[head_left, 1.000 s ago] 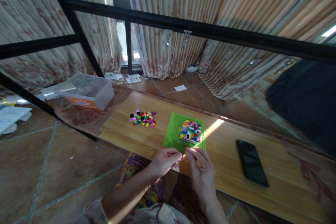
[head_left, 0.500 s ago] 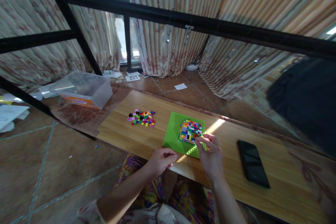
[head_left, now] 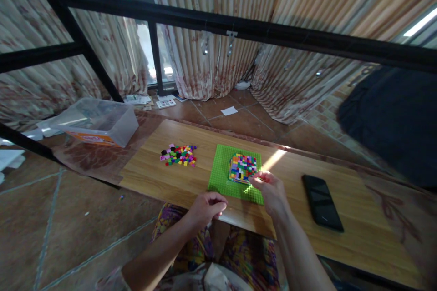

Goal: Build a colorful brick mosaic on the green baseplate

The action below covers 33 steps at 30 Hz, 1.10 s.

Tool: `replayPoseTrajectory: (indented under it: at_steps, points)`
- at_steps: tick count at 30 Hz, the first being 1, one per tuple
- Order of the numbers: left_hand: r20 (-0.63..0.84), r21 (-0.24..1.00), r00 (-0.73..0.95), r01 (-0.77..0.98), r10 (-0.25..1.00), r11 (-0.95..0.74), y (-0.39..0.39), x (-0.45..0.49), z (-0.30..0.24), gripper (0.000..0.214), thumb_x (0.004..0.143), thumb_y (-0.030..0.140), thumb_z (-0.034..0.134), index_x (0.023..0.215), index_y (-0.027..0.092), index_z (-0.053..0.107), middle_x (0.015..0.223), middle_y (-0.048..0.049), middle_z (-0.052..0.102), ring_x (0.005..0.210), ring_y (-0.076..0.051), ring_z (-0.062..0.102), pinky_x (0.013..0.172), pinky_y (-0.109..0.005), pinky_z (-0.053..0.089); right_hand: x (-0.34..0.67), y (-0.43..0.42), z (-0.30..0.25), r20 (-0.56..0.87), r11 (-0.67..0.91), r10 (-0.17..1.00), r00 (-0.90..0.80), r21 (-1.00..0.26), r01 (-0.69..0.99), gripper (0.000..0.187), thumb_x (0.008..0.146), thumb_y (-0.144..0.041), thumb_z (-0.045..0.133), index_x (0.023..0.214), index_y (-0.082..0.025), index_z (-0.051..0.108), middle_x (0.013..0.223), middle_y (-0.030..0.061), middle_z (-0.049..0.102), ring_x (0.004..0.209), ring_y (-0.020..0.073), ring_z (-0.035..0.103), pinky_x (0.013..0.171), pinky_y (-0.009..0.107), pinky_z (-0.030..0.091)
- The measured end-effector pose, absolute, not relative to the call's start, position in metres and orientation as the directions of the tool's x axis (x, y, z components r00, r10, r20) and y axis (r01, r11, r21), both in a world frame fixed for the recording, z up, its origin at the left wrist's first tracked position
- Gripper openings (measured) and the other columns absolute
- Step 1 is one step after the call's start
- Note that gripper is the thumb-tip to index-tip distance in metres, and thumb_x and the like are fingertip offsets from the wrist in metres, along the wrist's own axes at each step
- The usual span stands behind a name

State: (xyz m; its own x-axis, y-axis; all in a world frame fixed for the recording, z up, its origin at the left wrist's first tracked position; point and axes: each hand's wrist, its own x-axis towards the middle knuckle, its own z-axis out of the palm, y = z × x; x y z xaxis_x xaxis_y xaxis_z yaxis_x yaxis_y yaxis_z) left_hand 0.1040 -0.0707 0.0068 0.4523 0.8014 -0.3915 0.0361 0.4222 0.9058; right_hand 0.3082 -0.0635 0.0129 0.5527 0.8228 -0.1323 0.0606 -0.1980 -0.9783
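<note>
A block of many-coloured toy bricks (head_left: 242,167) stands on a green studded baseplate (head_left: 218,182) on the wooden board. My right hand (head_left: 271,188) is at the block's near right corner, thumb and fingertips pinched together. Whether a small brick is between those fingertips cannot be made out. Just off the baseplate's near left corner, at the board's front edge, rests my left hand (head_left: 209,208). Its fingers are curled in against the thumb, and what they hold, if anything, is hidden. Farther left lies a loose pile of small coloured bricks (head_left: 179,155).
A black phone (head_left: 322,202) lies on the wooden board (head_left: 290,218) at the right. Behind the board's left end stands a clear plastic bin (head_left: 119,125) with an orange label. A black metal rail (head_left: 180,17) crosses in front of the curtains. Papers lie on the tiled floor.
The whole view has shifted slightly. My right hand's fingers have drawn closer together at the block's corner, and the hand has turned a little. My left hand stays curled in nearly the same place.
</note>
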Motion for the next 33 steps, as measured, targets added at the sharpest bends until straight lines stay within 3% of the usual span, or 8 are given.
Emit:
replayPoseTrajectory:
  at_steps: [5,8,12,21,26,33]
  points:
    - [-0.378,0.915,0.427,0.038,0.822,0.402,-0.072,0.106,-0.001,0.024,0.063,0.036,0.066,0.071,0.013,0.065,0.049,0.0046,0.051,0.045,-0.007,0.043,0.046,-0.020,0.033,0.305,-0.069,0.011,-0.101,-0.169,0.811,0.577,-0.983,0.066,0.032,0.050,-0.041,0.078,0.061,-0.016,0.061,0.056,-0.0023,0.058,0.055,0.0112,0.049,0.055,0.024,0.037]
    - [-0.369,0.921,0.394,0.030,0.842,0.390,-0.079,0.098,-0.006,0.024,0.063,0.036,0.065,0.070,0.013,0.065,0.049,0.0042,0.052,0.044,-0.007,0.044,0.046,-0.020,0.033,0.298,-0.081,0.006,-0.070,-0.138,0.801,0.594,-0.988,0.071,0.038,0.055,-0.048,0.077,0.070,-0.016,0.065,0.067,0.0003,0.064,0.063,0.0134,0.055,0.061,0.025,0.041]
    - [-0.324,0.943,0.335,0.036,0.885,0.331,-0.086,0.073,-0.011,0.022,0.066,0.034,0.063,0.072,0.012,0.067,0.050,0.0039,0.052,0.046,-0.008,0.046,0.048,-0.020,0.034,0.289,-0.099,-0.002,-0.011,-0.197,0.695,0.719,-0.964,0.176,0.045,0.059,-0.054,0.074,0.081,-0.015,0.067,0.074,0.0041,0.068,0.068,0.0174,0.060,0.062,0.027,0.045]
    - [-0.258,0.963,0.029,0.092,0.966,0.254,-0.069,0.018,-0.014,0.023,0.070,0.031,0.059,0.080,0.012,0.068,0.056,0.0026,0.056,0.052,-0.009,0.048,0.051,-0.020,0.035,0.287,-0.136,-0.022,-0.015,-0.347,0.737,0.676,-0.866,0.360,0.044,0.067,-0.056,0.065,0.084,-0.015,0.069,0.082,0.0085,0.070,0.082,0.0255,0.064,0.072,0.032,0.046]
    - [-0.202,0.968,0.034,0.160,0.979,0.195,-0.066,0.003,-0.022,0.022,0.073,0.031,0.057,0.082,0.013,0.068,0.059,0.0015,0.059,0.054,-0.010,0.052,0.054,-0.021,0.039,0.292,-0.144,-0.029,0.029,-0.352,0.765,0.643,-0.818,0.456,0.043,0.070,-0.056,0.062,0.087,-0.017,0.068,0.087,0.0080,0.069,0.084,0.0257,0.063,0.074,0.033,0.046]
    - [-0.102,0.931,-0.021,0.351,0.995,0.103,-0.063,0.005,-0.028,0.027,0.075,0.032,0.054,0.093,0.016,0.067,0.066,-0.0003,0.063,0.055,-0.012,0.056,0.054,-0.023,0.043,0.294,-0.149,-0.023,0.011,-0.291,0.734,0.679,-0.899,0.329,0.046,0.068,-0.059,0.065,0.085,-0.016,0.067,0.082,0.0070,0.069,0.078,0.0220,0.062,0.071,0.031,0.047]
